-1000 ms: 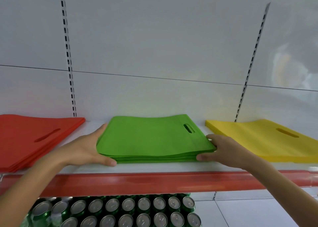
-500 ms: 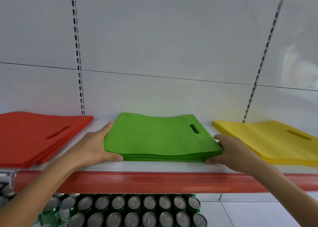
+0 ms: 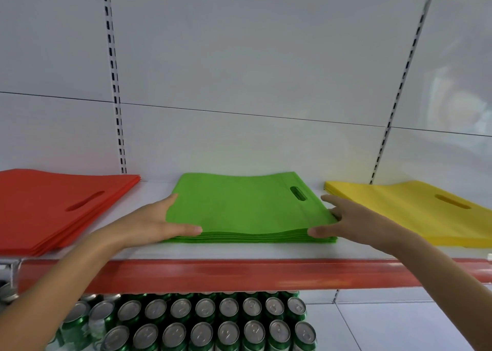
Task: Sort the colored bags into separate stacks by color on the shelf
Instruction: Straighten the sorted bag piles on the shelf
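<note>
Left hand [image 3: 149, 223] and right hand [image 3: 355, 224] flank the green stack [image 3: 239, 207].

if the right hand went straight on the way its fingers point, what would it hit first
The green stack: the right hand points left into its right edge, fingertips apparently touching it, so it would push that stack first.

The white shelf [image 3: 239, 252] before me, fronted by a red strip [image 3: 239, 276], carries three flat piles of bags lying apart in a row: the red stack [image 3: 53, 207] on my left, the green stack [image 3: 239, 207] midway, the yellow stack [image 3: 415, 212] on my right.
</note>
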The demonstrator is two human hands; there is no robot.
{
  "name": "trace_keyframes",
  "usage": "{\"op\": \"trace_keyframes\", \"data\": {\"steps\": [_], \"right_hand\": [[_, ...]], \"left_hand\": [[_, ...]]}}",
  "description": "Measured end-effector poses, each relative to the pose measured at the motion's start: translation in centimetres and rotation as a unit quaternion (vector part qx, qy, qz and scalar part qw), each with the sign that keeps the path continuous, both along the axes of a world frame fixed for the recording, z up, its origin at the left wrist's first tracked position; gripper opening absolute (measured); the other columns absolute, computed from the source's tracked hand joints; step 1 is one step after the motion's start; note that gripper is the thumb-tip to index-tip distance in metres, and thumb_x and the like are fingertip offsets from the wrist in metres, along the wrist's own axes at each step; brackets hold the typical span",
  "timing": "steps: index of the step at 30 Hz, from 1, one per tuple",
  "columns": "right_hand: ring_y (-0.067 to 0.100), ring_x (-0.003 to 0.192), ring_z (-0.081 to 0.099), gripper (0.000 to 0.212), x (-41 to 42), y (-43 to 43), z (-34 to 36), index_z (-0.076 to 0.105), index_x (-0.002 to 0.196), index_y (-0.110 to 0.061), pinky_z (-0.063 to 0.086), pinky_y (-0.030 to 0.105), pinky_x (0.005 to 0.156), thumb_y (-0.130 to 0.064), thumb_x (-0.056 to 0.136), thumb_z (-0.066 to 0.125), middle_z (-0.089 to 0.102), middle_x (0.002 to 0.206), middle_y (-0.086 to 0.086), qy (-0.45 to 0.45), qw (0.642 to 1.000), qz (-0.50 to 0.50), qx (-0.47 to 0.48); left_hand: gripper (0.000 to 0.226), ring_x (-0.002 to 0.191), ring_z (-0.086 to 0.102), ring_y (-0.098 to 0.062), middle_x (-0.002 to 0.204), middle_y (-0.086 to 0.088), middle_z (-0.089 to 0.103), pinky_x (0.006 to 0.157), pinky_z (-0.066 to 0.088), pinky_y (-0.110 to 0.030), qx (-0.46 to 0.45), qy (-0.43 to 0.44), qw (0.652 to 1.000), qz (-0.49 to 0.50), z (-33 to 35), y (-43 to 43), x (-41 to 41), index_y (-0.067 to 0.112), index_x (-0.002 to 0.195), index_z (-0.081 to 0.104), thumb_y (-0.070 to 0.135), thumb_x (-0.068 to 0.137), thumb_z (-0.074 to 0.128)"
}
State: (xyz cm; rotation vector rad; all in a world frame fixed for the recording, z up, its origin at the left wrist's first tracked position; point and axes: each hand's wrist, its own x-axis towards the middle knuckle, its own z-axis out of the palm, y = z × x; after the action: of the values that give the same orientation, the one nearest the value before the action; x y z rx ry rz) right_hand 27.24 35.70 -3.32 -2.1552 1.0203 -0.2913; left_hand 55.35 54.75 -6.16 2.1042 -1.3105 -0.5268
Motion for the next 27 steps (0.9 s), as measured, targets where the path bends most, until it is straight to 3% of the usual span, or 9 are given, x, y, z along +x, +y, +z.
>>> {"op": "trace_keyframes", "data": {"steps": [2, 8, 11, 13, 15, 17, 19, 21, 27], "right_hand": [[0.004, 0.084, 0.055, 0.077, -0.1, -0.1, -0.1, 0.033, 0.140, -0.020, 0.041, 0.007, 0.063, -0.022, 0.076, 0.076, 0.054, 0.092, -0.015, 0.012, 0.999, 0.010, -0.033], [0.016, 0.126, 0.041, 0.108, 0.5, -0.2, -0.4, 0.024, 0.147, -0.032, 0.034, 0.022, 0.094, -0.063, 0.056, 0.074, 0.040, 0.144, -0.002, 0.071, 0.989, 0.023, -0.125], [0.018, 0.113, 0.050, 0.140, 0.7, -1.0, -0.4, 0.041, 0.139, -0.032, 0.041, 0.026, 0.091, -0.097, 0.015, 0.050, 0.049, 0.131, -0.001, 0.082, 0.983, 0.011, -0.165], [0.014, 0.100, 0.051, 0.144, 0.6, -1.7, -0.6, 0.048, 0.133, -0.031, 0.041, 0.025, 0.081, -0.099, 0.006, 0.039, 0.051, 0.118, -0.003, 0.083, 0.980, 0.007, -0.182], [0.012, 0.097, 0.048, 0.133, 0.6, -1.2, -0.4, 0.047, 0.133, -0.029, 0.039, 0.025, 0.080, -0.096, 0.018, 0.048, 0.050, 0.117, -0.004, 0.081, 0.979, 0.015, -0.186], [0.012, 0.104, 0.045, 0.107, 0.8, -0.6, -0.4, 0.041, 0.139, -0.027, 0.037, 0.024, 0.085, -0.075, 0.047, 0.069, 0.048, 0.123, -0.004, 0.091, 0.978, 0.014, -0.187], [0.015, 0.121, 0.040, 0.093, 0.9, -0.4, -0.8, 0.035, 0.143, -0.025, 0.034, 0.026, 0.095, -0.056, 0.064, 0.074, 0.039, 0.140, -0.001, 0.103, 0.974, 0.019, -0.203], [0.020, 0.135, 0.030, 0.092, 1.0, -0.5, -1.0, 0.031, 0.144, -0.027, 0.030, 0.030, 0.105, -0.055, 0.068, 0.074, 0.024, 0.151, 0.001, 0.118, 0.967, 0.008, -0.228], [0.017, 0.144, 0.015, 0.102, 1.1, -0.2, -0.8, 0.018, 0.148, -0.036, 0.022, 0.036, 0.115, -0.060, 0.065, 0.073, 0.007, 0.158, -0.003, 0.133, 0.954, 0.028, -0.268]], "left_hand": [[0.170, 0.139, 0.024, -0.009, 0.153, 0.008, 0.020, 0.104, 0.020, -0.016, 0.015, -0.034, 0.999, -0.004, -0.1, 0.1, 0.3, 0.021, 0.150, 0.004, 0.093, 0.004, 0.052], [0.153, 0.126, 0.044, -0.015, 0.143, 0.002, 0.043, 0.098, 0.037, -0.022, 0.007, -0.131, 0.991, 0.000, -1.4, -0.6, 1.3, 0.033, 0.149, 0.003, 0.097, 0.017, 0.048], [0.139, 0.123, 0.045, -0.018, 0.138, -0.002, 0.046, 0.101, 0.040, -0.033, -0.012, -0.169, 0.986, -0.006, -1.9, -0.8, 1.3, 0.042, 0.146, -0.003, 0.097, 0.029, 0.046], [0.144, 0.127, 0.043, -0.017, 0.144, 0.000, 0.042, 0.102, 0.038, -0.031, -0.005, -0.177, 0.984, -0.005, -1.8, -0.8, 1.2, 0.038, 0.147, -0.004, 0.099, 0.025, 0.040], [0.152, 0.134, 0.036, -0.016, 0.150, 0.001, 0.032, 0.107, 0.034, -0.030, 0.009, -0.171, 0.985, 0.003, -1.4, -0.7, 1.1, 0.031, 0.148, -0.004, 0.100, 0.019, 0.036], [0.148, 0.136, 0.033, -0.015, 0.152, 0.003, 0.029, 0.110, 0.031, -0.034, 0.005, -0.152, 0.988, 0.001, -1.5, -0.7, 1.3, 0.032, 0.149, -0.002, 0.098, 0.024, 0.043], [0.141, 0.135, 0.033, -0.017, 0.152, 0.001, 0.029, 0.108, 0.033, -0.039, 0.013, -0.174, 0.985, 0.004, -1.9, -0.8, 1.7, 0.036, 0.148, -0.004, 0.099, 0.030, 0.043], [0.142, 0.137, 0.029, -0.020, 0.153, -0.002, 0.024, 0.107, 0.033, -0.041, 0.037, -0.210, 0.977, 0.012, -2.1, -1.0, 1.8, 0.037, 0.147, -0.005, 0.102, 0.027, 0.034], [0.153, 0.144, 0.008, -0.018, 0.157, -0.003, 0.001, 0.115, 0.020, -0.040, 0.068, -0.238, 0.969, 0.021, -1.5, -0.8, 0.8, 0.035, 0.147, -0.008, 0.103, 0.014, 0.023]]}}
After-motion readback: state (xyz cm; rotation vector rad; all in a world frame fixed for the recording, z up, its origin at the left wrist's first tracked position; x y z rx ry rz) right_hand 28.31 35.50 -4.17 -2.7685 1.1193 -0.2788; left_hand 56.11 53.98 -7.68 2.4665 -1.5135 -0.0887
